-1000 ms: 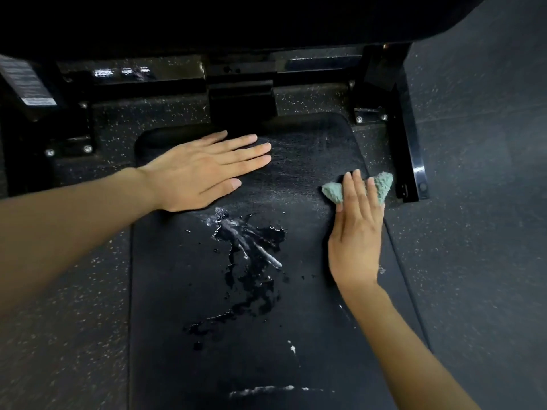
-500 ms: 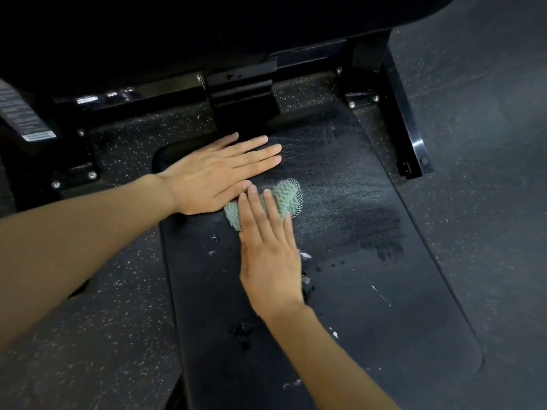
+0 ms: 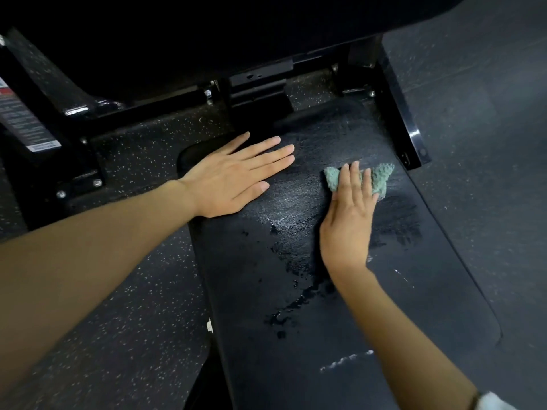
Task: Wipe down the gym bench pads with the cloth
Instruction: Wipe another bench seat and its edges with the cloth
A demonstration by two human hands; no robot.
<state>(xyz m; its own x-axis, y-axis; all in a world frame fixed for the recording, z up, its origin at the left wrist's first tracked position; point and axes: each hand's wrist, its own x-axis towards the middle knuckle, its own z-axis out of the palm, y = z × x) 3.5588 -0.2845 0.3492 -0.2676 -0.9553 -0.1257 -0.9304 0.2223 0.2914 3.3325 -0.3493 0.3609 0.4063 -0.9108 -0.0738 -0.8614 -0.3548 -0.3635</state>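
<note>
A black bench seat pad (image 3: pixel 429 291) stretches away from me, with wet streaks and droplets (image 3: pixel 296 279) along its middle and a white foam smear (image 3: pixel 346 360) near its front. My left hand (image 3: pixel 233 176) lies flat on the pad's far left corner, fingers straight. My right hand (image 3: pixel 349 214) presses a crumpled green cloth (image 3: pixel 381 179) onto the far right part of the pad with straight fingers. Part of the cloth is hidden under those fingers.
Black steel frame bars (image 3: pixel 399 122) and bolted brackets (image 3: pixel 80 184) surround the pad's far end. A dark upper pad (image 3: pixel 207 31) overhangs at the top. A white warning label (image 3: pixel 23 122) is on the left frame. Speckled rubber floor (image 3: pixel 488 143) lies on both sides.
My right hand has slid the cloth from the pad's middle, next to my left hand, back to the right side. My left hand stays flat in place.
</note>
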